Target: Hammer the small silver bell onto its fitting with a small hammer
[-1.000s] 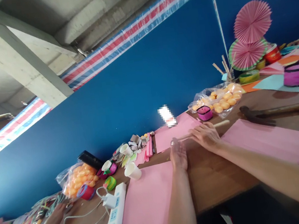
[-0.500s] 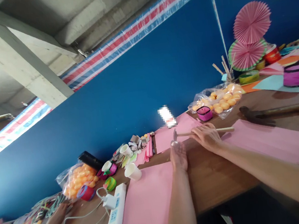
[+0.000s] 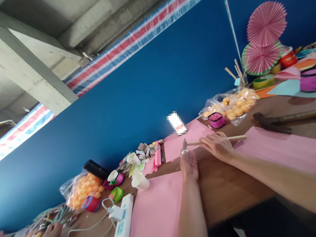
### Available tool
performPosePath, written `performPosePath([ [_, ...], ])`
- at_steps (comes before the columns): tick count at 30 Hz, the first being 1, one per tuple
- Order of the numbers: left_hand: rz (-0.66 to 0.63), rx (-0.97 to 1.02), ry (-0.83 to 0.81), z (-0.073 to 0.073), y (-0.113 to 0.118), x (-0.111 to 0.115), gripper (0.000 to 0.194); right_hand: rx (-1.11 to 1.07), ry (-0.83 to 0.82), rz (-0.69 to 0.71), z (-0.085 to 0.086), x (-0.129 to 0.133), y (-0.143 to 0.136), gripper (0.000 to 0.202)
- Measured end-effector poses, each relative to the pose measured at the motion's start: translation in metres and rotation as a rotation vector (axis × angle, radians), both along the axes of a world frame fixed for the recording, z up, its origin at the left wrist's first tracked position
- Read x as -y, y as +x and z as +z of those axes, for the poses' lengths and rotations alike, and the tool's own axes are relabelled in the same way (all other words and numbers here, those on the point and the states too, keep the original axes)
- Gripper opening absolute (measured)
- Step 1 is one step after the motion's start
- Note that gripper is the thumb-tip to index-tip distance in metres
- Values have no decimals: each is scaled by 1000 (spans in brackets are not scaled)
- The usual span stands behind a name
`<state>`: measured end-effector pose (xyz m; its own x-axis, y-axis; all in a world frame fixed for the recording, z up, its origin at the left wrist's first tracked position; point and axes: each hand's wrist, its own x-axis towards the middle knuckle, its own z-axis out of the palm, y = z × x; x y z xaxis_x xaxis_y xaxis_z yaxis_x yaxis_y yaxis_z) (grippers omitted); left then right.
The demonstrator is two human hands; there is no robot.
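Note:
My right hand (image 3: 217, 146) is closed around the pale wooden handle of a small hammer (image 3: 238, 138). The hammer's metal head is at the left end, just above a small shiny, clear-looking object (image 3: 184, 152) at the fingertips of my left hand (image 3: 189, 165). My left hand is palm up with that object at its fingers; its exact shape is too small to tell. Pink paper (image 3: 158, 208) lies left of my left forearm, another pink sheet (image 3: 188, 138) behind my hands, and a third (image 3: 293, 151) beyond my right forearm.
A white cup (image 3: 140, 182) and power strip (image 3: 122, 230) stand left. Bags of orange balls (image 3: 240, 103) lie at the back right and left. A large claw hammer (image 3: 306, 115) lies right. Another person's hands (image 3: 52, 235) work at the far left, near clutter.
My right hand and the small hammer have shifted very slightly left. My left hand is nearly still. The other person's hand at the far left has moved left and down.

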<state>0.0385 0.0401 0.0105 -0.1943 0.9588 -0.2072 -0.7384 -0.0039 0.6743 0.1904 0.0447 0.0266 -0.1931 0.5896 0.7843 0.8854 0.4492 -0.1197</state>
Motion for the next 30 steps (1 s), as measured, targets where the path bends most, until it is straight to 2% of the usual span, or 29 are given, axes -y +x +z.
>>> performPosePath([
  [14, 92, 41, -49, 5, 3, 0, 40, 39, -2, -6, -1, 0, -2, 22],
  [20, 96, 81, -76, 5, 2, -1, 40, -26, -19, -172, -4, -8, 7, 23],
  [25, 60, 93, -45, 2, 0, -4, 32, 78, -157, -250, -17, -19, 18, 22],
  [28, 39, 110, -20, -2, -1, -5, 21, 52, -295, -217, -24, -23, 21, 20],
  [30, 30, 127, -10, -4, -1, -5, 21, -13, -395, -174, -26, -25, 22, 21],
])
